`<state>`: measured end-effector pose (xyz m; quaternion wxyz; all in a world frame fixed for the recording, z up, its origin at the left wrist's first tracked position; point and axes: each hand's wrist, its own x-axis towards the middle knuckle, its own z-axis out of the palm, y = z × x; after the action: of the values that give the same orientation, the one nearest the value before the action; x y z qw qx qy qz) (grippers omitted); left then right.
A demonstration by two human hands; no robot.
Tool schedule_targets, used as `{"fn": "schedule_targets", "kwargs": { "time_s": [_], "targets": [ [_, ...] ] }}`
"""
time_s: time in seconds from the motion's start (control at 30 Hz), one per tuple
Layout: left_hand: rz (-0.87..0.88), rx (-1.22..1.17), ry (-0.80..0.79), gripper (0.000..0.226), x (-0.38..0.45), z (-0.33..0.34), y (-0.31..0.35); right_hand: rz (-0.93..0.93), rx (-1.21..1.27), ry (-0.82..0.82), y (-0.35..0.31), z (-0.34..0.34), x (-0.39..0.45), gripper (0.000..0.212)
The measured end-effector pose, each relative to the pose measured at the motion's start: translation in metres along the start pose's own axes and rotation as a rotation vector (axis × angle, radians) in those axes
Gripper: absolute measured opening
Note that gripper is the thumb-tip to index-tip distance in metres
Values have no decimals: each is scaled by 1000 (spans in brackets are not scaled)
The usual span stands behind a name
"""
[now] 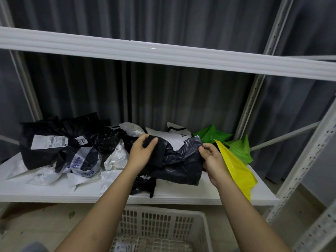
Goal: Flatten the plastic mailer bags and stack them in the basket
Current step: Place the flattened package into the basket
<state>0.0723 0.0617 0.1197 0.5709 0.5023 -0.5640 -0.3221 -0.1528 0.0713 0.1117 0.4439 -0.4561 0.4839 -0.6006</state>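
- Hands hold one crumpled black bag (179, 161): left hand (141, 153) grips its far corner, right hand (211, 157) pinches its right edge, to pull it flat.
- Basket (163, 220) waits near, under the shelf (109, 193).

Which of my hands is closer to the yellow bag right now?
Right. Your right hand pinches the black mailer bag directly beside the yellow bag; your left hand grips the black bag's far end, farther left.

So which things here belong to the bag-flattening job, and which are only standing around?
Job:
- crumpled black plastic mailer bag, held by left hand and right hand
- pile of black and white mailers
- yellow bag, green bags
- white slotted plastic basket

Just there:
- white metal shelf
- grey curtain
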Motion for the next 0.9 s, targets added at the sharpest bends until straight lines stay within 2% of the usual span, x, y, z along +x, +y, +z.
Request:
{"fn": "schedule_targets", "kwargs": {
  "time_s": [0.03, 0.1, 0.23, 0.3, 0.43, 0.5, 0.67, 0.77, 0.83, 0.9],
  "targets": [
    [3, -36, 24, 7, 1, 1, -1, 7, -6, 5, 1, -4, 1, 6],
    [-37, -67, 70, 16, 3, 0, -7, 19, -9, 39, 3, -12, 1, 8],
    [-107, -90, 204, 18, 4, -6, -17, 63, 15, 149, 13, -30, 0, 14],
    [-108, -95, 210, 17, 4, -5, -17, 91, 8, 159, 19, -33, -2, 18],
    [-108, -86, 154, 12, 8, 1, -16, 90, 31, 102, 21, -30, -7, 7],
    [-108, -78, 140, 15, 12, 3, -16, 56, 14, 66, 21, -29, -7, 17],
    [-184, -79, 91, 18, 16, 4, -26, -15, -21, 141, 27, -33, -4, 18],
    [-302, -81, -41, 34, 4, 5, -43, 33, 49, 207, 36, -38, 1, 21],
    [-364, -69, -150, 31, -11, 6, -56, 78, 102, 249, 41, -39, 5, 30],
    [-359, 12, -211, 22, -21, 8, -76, 96, 145, 279, 43, -38, 8, 30]
  ]
}}
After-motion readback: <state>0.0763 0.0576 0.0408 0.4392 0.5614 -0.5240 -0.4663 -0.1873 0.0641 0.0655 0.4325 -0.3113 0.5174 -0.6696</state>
